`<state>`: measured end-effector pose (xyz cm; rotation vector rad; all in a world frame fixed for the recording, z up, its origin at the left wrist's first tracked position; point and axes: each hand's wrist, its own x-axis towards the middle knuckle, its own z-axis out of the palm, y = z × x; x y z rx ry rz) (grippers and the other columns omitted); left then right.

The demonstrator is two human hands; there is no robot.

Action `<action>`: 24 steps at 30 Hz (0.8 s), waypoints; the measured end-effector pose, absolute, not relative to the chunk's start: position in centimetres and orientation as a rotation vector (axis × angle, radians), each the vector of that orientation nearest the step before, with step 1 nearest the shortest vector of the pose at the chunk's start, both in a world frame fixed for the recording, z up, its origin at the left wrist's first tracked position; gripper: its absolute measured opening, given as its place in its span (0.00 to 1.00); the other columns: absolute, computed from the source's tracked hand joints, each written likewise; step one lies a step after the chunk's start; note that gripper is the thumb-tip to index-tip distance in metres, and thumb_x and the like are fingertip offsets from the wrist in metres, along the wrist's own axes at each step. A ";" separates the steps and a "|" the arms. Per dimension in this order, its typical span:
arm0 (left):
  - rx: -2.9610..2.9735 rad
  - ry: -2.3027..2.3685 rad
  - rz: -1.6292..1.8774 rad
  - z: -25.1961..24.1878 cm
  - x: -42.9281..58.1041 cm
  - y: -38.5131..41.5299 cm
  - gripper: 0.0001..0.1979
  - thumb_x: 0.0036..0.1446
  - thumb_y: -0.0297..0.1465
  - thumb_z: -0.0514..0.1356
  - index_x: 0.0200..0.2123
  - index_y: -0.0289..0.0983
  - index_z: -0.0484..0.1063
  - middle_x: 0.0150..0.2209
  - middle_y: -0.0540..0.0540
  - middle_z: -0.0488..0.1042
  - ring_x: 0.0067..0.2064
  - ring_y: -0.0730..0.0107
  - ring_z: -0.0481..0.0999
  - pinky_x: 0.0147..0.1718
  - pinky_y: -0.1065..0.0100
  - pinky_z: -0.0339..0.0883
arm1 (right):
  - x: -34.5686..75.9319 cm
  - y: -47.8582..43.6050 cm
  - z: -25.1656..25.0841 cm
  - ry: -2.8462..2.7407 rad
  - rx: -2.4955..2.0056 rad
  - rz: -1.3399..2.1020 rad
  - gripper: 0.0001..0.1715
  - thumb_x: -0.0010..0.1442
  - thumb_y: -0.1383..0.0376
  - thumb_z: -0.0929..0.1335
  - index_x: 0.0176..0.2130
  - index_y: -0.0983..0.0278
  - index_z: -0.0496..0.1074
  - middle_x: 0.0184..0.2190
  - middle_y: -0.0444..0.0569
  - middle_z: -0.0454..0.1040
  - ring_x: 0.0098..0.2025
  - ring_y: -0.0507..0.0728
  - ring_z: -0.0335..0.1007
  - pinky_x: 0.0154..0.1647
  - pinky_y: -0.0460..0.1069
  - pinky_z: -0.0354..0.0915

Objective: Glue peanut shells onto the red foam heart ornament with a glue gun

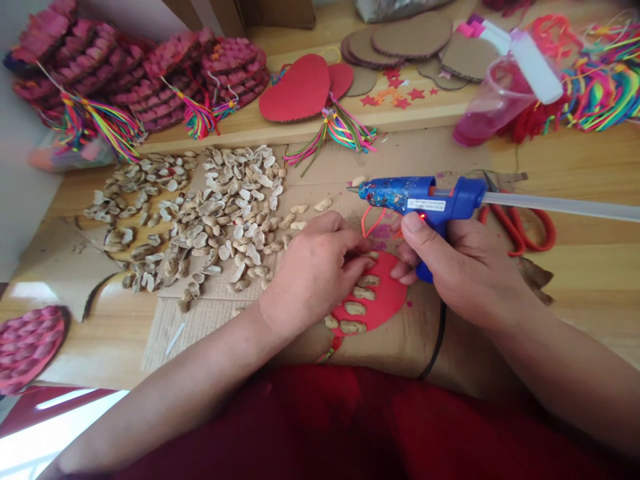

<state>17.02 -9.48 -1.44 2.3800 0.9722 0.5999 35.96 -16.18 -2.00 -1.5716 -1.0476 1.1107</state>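
My right hand (450,267) is wrapped round the handle of a blue glue gun (400,193), whose nozzle points left. A clear glue stick (565,203) sticks out of its back. Beneath both hands lies a rounded red cut-out (393,287) with several peanut shells (355,309) in a row on it. My left hand (320,267) is over its upper left side, fingers closed together at a peanut shell (373,255) that they partly hide. An orange-red cord loop (373,220) shows just above the fingertips.
Loose peanut shells (225,213) are heaped at the left on cardboard (170,313). Red-handled scissors (525,230) lie at the right. Behind stand stacked pink pieces (165,73), a red heart (300,90), cardboard discs (413,35) and a plastic cup (493,100). A black cord (439,340) hangs below the gun.
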 end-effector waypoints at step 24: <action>2.637 0.720 0.378 0.0 13.9 -9.0 0.20 0.67 0.22 0.56 0.54 0.47 0.80 0.42 0.46 0.76 0.44 0.64 0.74 0.44 0.63 0.71 | 36.1 -16.1 -2.0 -1.053 -1.568 1.115 0.28 0.64 0.39 0.70 0.35 0.60 0.71 0.25 0.43 0.72 0.24 0.53 0.76 0.23 0.46 0.75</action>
